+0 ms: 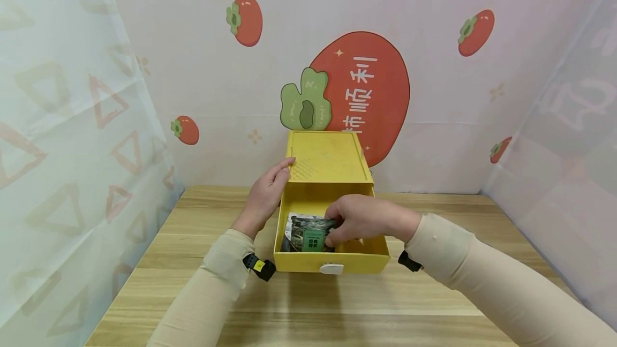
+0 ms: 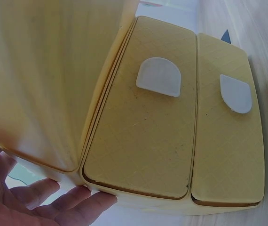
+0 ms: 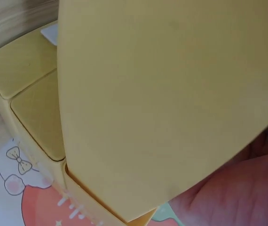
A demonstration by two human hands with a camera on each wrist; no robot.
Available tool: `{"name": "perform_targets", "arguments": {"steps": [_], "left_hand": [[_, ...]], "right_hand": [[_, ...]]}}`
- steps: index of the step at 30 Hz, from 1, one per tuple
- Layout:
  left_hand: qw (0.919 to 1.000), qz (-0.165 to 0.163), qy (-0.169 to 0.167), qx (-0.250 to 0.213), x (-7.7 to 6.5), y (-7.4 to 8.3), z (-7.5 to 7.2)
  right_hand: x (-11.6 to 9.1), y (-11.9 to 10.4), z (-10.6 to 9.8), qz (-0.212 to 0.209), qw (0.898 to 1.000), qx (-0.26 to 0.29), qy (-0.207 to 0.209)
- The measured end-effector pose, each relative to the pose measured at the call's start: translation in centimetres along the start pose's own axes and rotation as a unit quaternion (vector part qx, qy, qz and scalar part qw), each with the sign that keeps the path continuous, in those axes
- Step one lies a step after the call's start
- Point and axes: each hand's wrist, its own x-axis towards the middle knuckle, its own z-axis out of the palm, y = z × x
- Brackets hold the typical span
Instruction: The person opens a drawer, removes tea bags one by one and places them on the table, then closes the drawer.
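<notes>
A yellow drawer cabinet (image 1: 330,157) stands on the table with its top drawer (image 1: 332,262) pulled out. My left hand (image 1: 266,197) rests against the cabinet's left side, its thumb near the top edge. In the left wrist view, the fingers (image 2: 89,207) of that hand touch the side wall. Inside the drawer, my right hand (image 1: 363,219) pinches the right edge of a dark green printed packet (image 1: 312,233). A white-edged packet (image 1: 288,226) lies partly behind it. The right wrist view shows the drawer's outer side (image 3: 167,108), which hides the fingertips.
Below the open drawer, two closed drawers (image 2: 143,127) with white tabs (image 2: 160,76) face forward. The wooden table (image 1: 207,283) extends to a printed cloth backdrop (image 1: 217,84) behind, with cloth walls on both sides.
</notes>
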Motion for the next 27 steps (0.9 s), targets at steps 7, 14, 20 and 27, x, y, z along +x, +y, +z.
{"name": "perform_targets", "arguments": {"steps": [7,14,20,27], "left_hand": [[1.0,-0.004,-0.001,-0.003,0.01,-0.04,-0.01],[1.0,-0.002,-0.001,-0.006,0.06,-0.07,0.05],[1.0,0.002,0.004,0.001,0.18,-0.22,0.09],[1.0,-0.002,0.008,0.003,0.27,-0.28,0.1]], "right_hand": [[-0.18,-0.07,0.12,-0.008,1.0,0.017,0.005],[-0.49,0.14,0.03,-0.006,0.999,0.035,0.011],[-0.69,0.35,-0.19,0.002,0.998,0.05,0.036],[-0.99,0.85,-0.4,0.002,0.994,0.093,0.055]]}}
